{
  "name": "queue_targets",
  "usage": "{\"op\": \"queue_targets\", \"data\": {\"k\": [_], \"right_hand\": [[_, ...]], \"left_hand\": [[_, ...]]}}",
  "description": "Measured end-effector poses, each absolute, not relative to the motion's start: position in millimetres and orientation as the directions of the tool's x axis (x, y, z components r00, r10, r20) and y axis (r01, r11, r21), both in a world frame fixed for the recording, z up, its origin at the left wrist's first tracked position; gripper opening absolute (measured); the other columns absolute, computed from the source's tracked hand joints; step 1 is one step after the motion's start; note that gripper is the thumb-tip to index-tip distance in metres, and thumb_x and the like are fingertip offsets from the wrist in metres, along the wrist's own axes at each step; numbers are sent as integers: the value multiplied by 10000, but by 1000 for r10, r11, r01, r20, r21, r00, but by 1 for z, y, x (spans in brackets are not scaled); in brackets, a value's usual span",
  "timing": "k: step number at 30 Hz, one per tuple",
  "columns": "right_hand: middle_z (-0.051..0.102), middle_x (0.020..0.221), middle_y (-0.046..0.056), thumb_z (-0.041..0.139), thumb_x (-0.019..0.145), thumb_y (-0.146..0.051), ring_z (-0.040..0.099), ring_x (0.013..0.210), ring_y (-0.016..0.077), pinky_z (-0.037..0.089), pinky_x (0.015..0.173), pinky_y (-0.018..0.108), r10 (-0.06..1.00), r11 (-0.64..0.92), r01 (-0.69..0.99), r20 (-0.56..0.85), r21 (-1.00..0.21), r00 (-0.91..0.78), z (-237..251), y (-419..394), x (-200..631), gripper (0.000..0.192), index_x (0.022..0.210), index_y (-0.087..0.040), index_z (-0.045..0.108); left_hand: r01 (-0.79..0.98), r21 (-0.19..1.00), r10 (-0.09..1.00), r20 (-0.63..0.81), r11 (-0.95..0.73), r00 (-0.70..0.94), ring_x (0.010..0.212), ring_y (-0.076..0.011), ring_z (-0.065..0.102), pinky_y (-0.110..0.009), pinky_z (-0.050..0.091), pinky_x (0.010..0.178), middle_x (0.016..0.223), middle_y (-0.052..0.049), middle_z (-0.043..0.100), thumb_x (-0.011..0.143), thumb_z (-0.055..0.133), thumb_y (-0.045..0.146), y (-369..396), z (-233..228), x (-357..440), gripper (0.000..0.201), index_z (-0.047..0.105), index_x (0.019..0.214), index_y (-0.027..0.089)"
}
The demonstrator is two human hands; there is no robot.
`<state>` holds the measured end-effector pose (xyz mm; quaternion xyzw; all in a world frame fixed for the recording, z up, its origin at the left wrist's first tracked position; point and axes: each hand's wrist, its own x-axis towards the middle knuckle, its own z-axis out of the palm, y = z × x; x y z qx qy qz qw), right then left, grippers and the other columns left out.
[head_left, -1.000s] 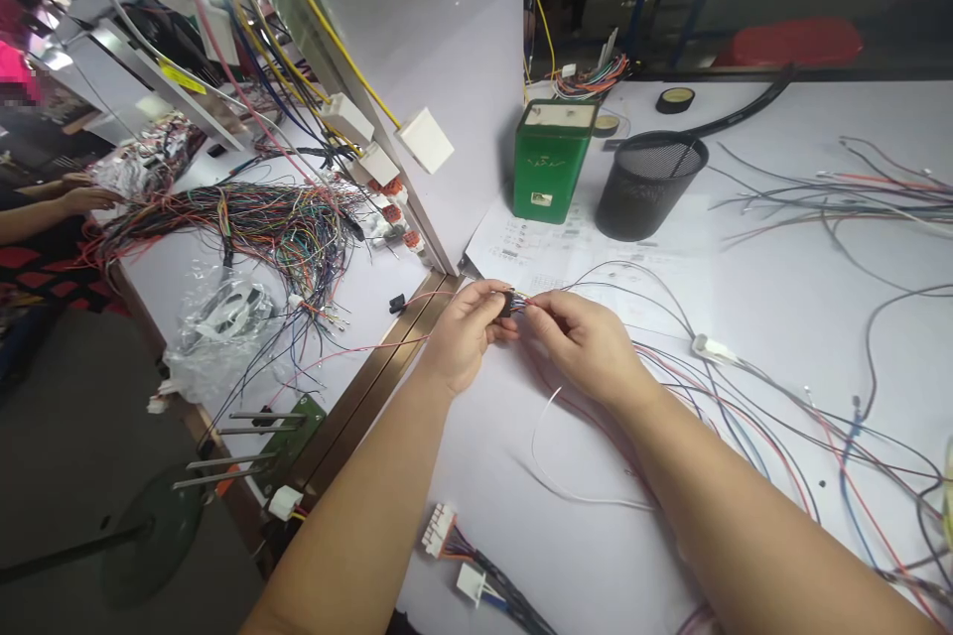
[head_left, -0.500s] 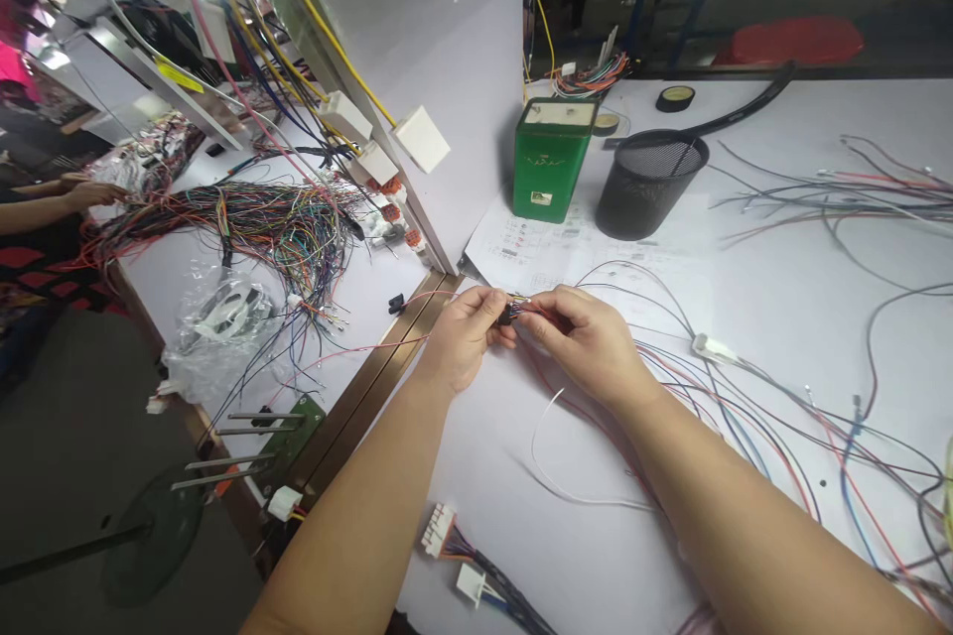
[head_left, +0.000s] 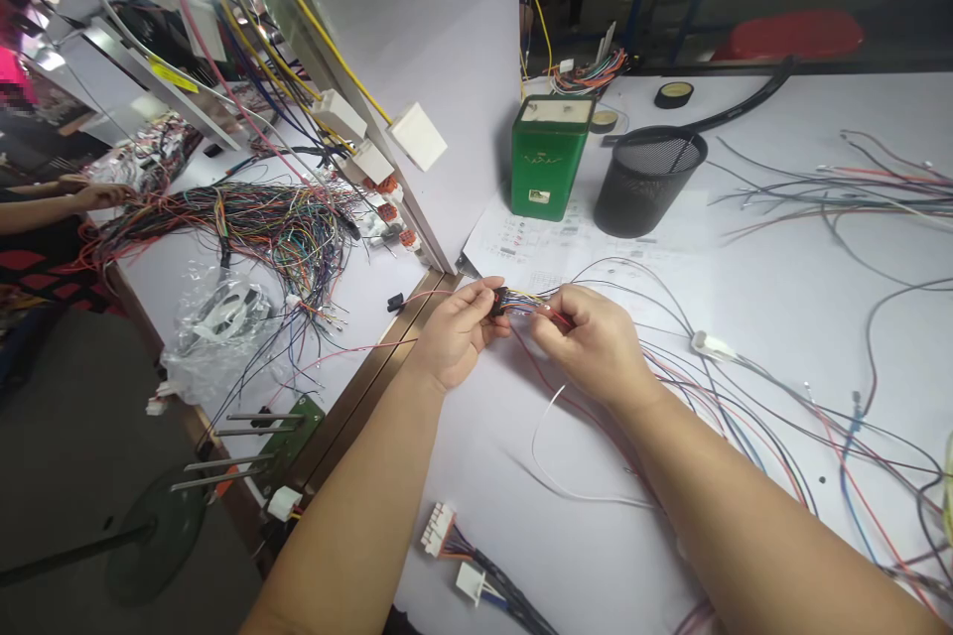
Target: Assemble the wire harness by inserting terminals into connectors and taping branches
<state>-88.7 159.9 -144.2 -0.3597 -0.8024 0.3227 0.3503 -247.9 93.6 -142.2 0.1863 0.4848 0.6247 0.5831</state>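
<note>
My left hand (head_left: 458,332) pinches a small black connector (head_left: 498,302) between thumb and fingers, just above the white table (head_left: 781,317). My right hand (head_left: 592,342) grips the coloured wires (head_left: 532,308) that run out of that connector, a few centimetres to its right. Red, black and yellow strands show between the two hands. More thin wires trail from my right hand across the table toward the right. A loose white wire (head_left: 555,456) curls on the table below my hands.
A green tin (head_left: 547,159) and a black mesh cup (head_left: 647,181) stand behind my hands, on a printed sheet (head_left: 521,248). White connectors (head_left: 439,528) lie near the front edge. A bundle of coloured wires (head_left: 260,228) covers the left bench, where another person's hand (head_left: 100,193) rests.
My right hand has slid a little to the right along the wires, baring more of them beside the connector. My left hand has stayed in place.
</note>
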Motion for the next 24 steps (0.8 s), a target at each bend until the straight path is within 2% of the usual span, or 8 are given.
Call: {"op": "queue_targets", "data": {"k": [19, 24], "right_hand": [[508, 618, -30, 577, 754, -197, 469, 574, 118, 329, 538, 234, 765, 570, 354, 323, -741, -556, -144, 160, -89, 146, 637, -208, 490], [550, 646, -24, 581, 778, -224, 500, 607, 125, 341, 554, 237, 743, 581, 357, 298, -731, -600, -147, 160, -90, 117, 670, -208, 539]], "left_hand": [[-516, 843, 920, -312, 152, -238, 641, -84, 596, -190, 523, 584, 772, -9, 603, 837, 626, 211, 94, -141, -246, 189, 634, 1018, 158], [-486, 858, 915, -318, 168, -246, 667, -90, 612, -215, 545, 629, 774, -2, 595, 832, 636, 213, 93, -143, -243, 309, 613, 1137, 167]]}}
